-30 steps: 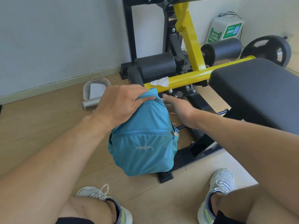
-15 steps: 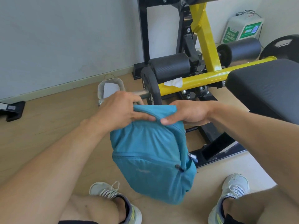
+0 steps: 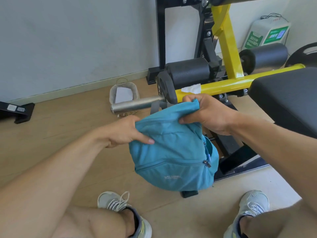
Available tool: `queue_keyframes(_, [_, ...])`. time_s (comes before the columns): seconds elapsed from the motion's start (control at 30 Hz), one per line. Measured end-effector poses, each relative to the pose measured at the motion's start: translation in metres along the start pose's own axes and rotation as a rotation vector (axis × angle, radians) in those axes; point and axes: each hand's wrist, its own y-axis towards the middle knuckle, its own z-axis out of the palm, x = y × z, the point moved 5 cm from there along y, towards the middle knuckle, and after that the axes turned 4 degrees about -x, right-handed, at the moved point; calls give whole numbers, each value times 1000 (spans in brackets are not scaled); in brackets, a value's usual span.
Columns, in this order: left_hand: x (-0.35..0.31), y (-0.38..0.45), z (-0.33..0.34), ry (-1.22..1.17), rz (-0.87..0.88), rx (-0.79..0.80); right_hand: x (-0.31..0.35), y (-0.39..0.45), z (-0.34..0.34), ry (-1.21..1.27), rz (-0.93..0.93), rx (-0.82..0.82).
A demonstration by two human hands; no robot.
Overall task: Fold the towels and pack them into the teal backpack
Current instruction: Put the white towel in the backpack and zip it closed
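Teal backpack (image 3: 173, 155) fabric, thin, matte and softly crumpled, is held up in front of the yellow steel bar (image 3: 228, 84) of a weight bench, above the pale wood-look floor (image 3: 56, 121). A rounded, bulging shape is shown by the bag, with a curved front-pocket zipper, a small white logo printed low on the front, and dark zipper pulls hanging at its right side. The upper left edge is pinched by the left hand (image 3: 127, 132), thumb laid on the front of the cloth. The top right corner is clenched in the right hand (image 3: 208, 114), so that a fold of fabric is bunched inside the fist just below the yellow bar. The bag hangs beneath and between both grips, its bottom near the bench's black base. A smooth metal sleeve (image 3: 135, 104) projects left from the bar, and a black textured seat pad (image 3: 288, 100) lies to the bar's right. No towels can be seen.
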Motion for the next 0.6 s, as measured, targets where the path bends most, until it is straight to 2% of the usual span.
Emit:
queue_keyframes(0.1, [-4, 3, -9, -196, 47, -163, -5, 7, -10, -154, 21, -132])
queue_keyframes(0.2, [-2, 9, -18, -224, 62, -377, -14, 18, -13, -406, 17, -220])
queue_keyframes(0.33, [3, 12, -26, -243, 86, -509, -28, 37, -1, -628, 28, -274])
queue_keyframes(0.5, [19, 16, -56, -7, 81, -753, -39, 68, 22, -670, 18, -323])
queue_keyframes(0.6, [34, 24, -72, 135, 64, -822, -40, 82, 35, -773, -5, -330])
